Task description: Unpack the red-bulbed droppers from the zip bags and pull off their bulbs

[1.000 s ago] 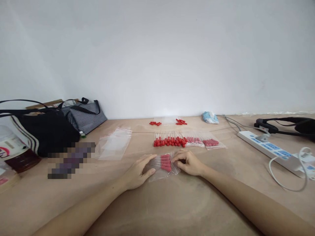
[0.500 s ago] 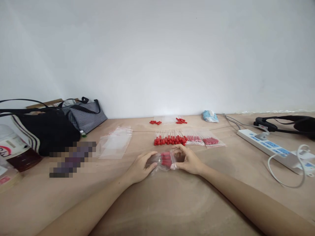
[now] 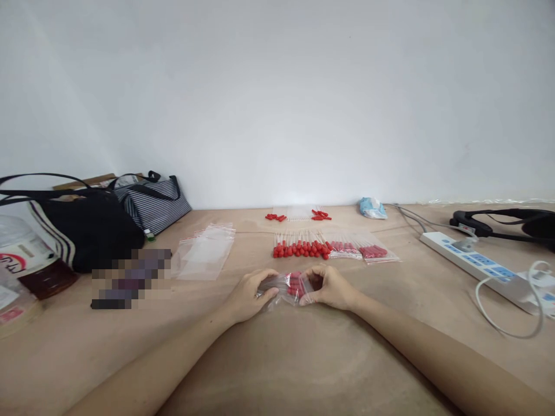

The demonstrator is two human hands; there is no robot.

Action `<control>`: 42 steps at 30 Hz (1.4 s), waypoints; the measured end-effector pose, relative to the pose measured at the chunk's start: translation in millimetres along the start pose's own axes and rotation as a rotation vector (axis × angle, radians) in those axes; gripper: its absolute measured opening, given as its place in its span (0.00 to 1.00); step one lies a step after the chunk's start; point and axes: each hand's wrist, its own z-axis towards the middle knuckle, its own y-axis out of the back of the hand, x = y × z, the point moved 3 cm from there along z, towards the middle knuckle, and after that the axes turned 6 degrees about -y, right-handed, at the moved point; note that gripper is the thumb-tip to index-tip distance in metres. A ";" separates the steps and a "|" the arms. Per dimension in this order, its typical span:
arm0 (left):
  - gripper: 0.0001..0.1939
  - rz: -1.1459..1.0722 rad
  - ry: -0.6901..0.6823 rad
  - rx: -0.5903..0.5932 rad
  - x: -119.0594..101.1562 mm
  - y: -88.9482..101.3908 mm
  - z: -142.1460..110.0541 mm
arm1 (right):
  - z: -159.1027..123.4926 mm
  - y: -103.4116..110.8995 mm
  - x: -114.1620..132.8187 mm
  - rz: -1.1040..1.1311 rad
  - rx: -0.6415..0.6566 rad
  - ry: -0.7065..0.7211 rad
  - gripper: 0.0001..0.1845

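A clear plastic zip bag (image 3: pixel 281 284) with several red-tipped sticks (image 3: pixel 296 284) inside lies between my two hands, just above or on the table. My left hand (image 3: pixel 251 294) grips the bag's left end, thumb and fingers curled around it. At the other end, by the red tips, my right hand (image 3: pixel 332 287) pinches the bag between thumb and fingers. Beyond my hands lies a row of loose red-tipped sticks (image 3: pixel 299 248), their red ends toward me. Filled bags (image 3: pixel 375 252) of the same sticks lie to its right.
Flat clear zip bags (image 3: pixel 206 254) lie at left. More red pieces (image 3: pixel 321 215) lie near the wall beside a blue-and-white packet (image 3: pixel 372 208). At right are a power strip (image 3: pixel 472 257) with cables and a black strapped device (image 3: pixel 498 222); at left, bags (image 3: pixel 95 231) and bottles (image 3: pixel 26 254).
My right thumb and fingers have closed in further over the bag's right end. The red tips inside now lie more tilted. My left hand keeps its hold.
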 end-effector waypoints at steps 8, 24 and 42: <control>0.13 0.001 -0.013 0.043 -1.2 3.7 1.1 | -1.8 4.6 6.3 -0.075 -0.001 0.111 0.10; 0.12 0.034 -0.014 0.040 -3.0 7.9 1.4 | -0.8 21.4 -15.1 0.469 0.145 -0.079 0.16; 0.19 -0.204 0.139 -0.129 29.2 6.7 9.1 | 12.6 110.1 -44.9 0.828 -0.209 -0.264 0.12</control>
